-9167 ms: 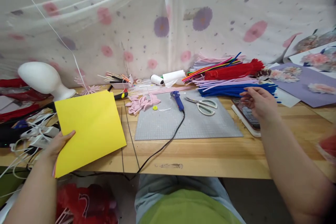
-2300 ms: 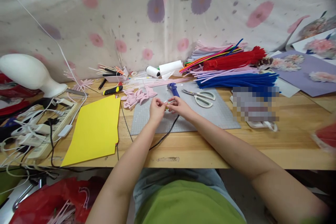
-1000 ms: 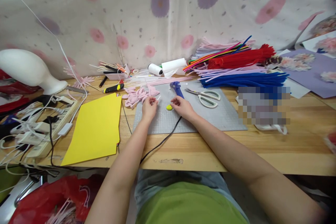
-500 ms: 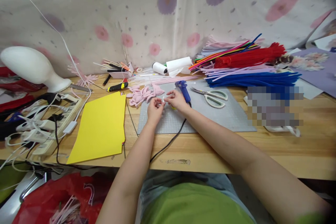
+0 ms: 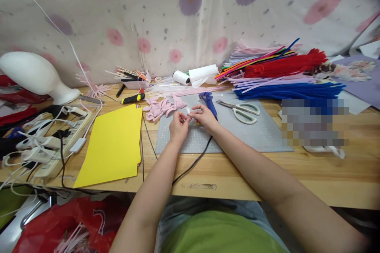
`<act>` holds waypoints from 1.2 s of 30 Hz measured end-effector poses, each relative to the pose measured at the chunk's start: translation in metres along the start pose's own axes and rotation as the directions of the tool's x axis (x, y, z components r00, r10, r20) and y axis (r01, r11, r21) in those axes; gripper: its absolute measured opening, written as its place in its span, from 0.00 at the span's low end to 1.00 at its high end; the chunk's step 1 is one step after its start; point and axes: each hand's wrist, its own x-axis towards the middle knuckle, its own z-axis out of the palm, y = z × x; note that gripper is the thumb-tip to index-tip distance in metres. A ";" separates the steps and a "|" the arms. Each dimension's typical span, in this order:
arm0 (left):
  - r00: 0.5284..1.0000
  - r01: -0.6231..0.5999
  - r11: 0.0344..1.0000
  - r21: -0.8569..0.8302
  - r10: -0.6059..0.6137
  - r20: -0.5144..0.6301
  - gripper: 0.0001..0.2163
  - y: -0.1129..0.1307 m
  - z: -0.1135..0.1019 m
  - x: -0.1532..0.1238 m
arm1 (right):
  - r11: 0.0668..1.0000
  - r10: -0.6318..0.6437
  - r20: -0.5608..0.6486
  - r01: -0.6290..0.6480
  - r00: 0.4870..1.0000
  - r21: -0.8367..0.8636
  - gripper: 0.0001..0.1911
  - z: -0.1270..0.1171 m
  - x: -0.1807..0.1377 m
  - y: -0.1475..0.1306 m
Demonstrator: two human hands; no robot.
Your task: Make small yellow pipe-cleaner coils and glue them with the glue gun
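My left hand (image 5: pixel 179 125) and my right hand (image 5: pixel 205 118) meet over the grey cutting mat (image 5: pixel 252 138), fingertips pinched close together. Between them is a small white piece (image 5: pixel 188 110), too small to name. Just beyond my right hand lies a blue glue gun (image 5: pixel 209 102), its black cord (image 5: pixel 192 165) running under my right wrist to the table's front edge. Scissors with pale green handles (image 5: pixel 242 112) rest on the mat to the right. Left of my hands sits a heap of pink fuzzy pieces (image 5: pixel 162 109).
Yellow sheets (image 5: pixel 111 146) lie at left, near a power strip (image 5: pixel 63 148) tangled in cables. Behind them are a yellow-black utility knife (image 5: pixel 132 99) and a white foam head (image 5: pixel 38 75). Bundles of red (image 5: pixel 285 65) and blue pipe cleaners (image 5: pixel 291 90) stand back right. A red bag (image 5: pixel 80 221) hangs below.
My hands have shifted slightly right and stay pinched together. The white piece now shows more above my fingertips. The whole view has moved a little.
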 end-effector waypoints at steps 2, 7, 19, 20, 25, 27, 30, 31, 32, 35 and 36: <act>1.000 -0.002 1.000 0.000 0.002 0.018 0.09 0.001 0.001 -0.001 | 1.000 -0.015 -0.019 0.016 1.000 0.021 0.26 -0.001 0.000 -0.002; 0.999 0.011 1.000 -0.018 -0.011 0.044 0.10 0.000 0.000 0.000 | 0.993 -0.074 -0.105 0.083 0.992 0.087 0.26 -0.002 0.003 -0.007; 0.997 0.077 0.936 -0.344 -0.076 0.016 0.12 -0.007 0.004 0.005 | 0.987 0.084 -0.004 -0.083 0.996 0.135 0.26 -0.003 -0.003 -0.009; 0.997 0.077 0.926 -0.370 -0.076 0.017 0.12 -0.007 0.004 0.005 | 0.990 0.103 0.038 -0.106 0.994 0.098 0.27 -0.002 -0.003 -0.007; 0.993 0.115 0.907 -0.405 -0.103 0.051 0.14 -0.008 0.007 0.005 | 0.999 -0.039 -0.017 0.040 0.999 0.035 0.27 0.003 0.000 -0.002; 0.989 0.148 0.900 -0.409 -0.124 0.084 0.15 -0.007 0.008 0.005 | 0.997 -0.081 -0.033 0.081 0.996 -0.004 0.25 0.000 0.002 -0.004; 0.948 0.267 0.909 -0.319 -0.189 0.254 0.16 -0.002 0.008 0.006 | 0.982 -0.110 -0.028 0.104 0.994 -0.159 0.23 -0.009 0.003 -0.011; 0.920 0.303 0.917 -0.261 -0.211 0.329 0.16 0.000 0.006 0.008 | 0.971 -0.100 -0.024 0.092 0.995 -0.220 0.22 -0.014 0.004 -0.014; 0.888 0.328 0.924 -0.199 -0.229 0.399 0.17 0.002 0.004 0.010 | 0.959 -0.077 -0.015 0.070 0.997 -0.276 0.21 -0.018 0.004 -0.016; 0.820 0.336 0.941 -0.048 -0.267 0.506 0.14 0.007 -0.004 0.018 | 0.920 0.020 0.015 -0.013 1.000 -0.391 0.19 -0.027 0.004 -0.019; 0.819 0.334 0.943 0.001 -0.291 0.495 0.13 0.008 -0.007 0.021 | 0.908 0.033 0.024 -0.020 0.999 -0.418 0.18 -0.029 0.005 -0.018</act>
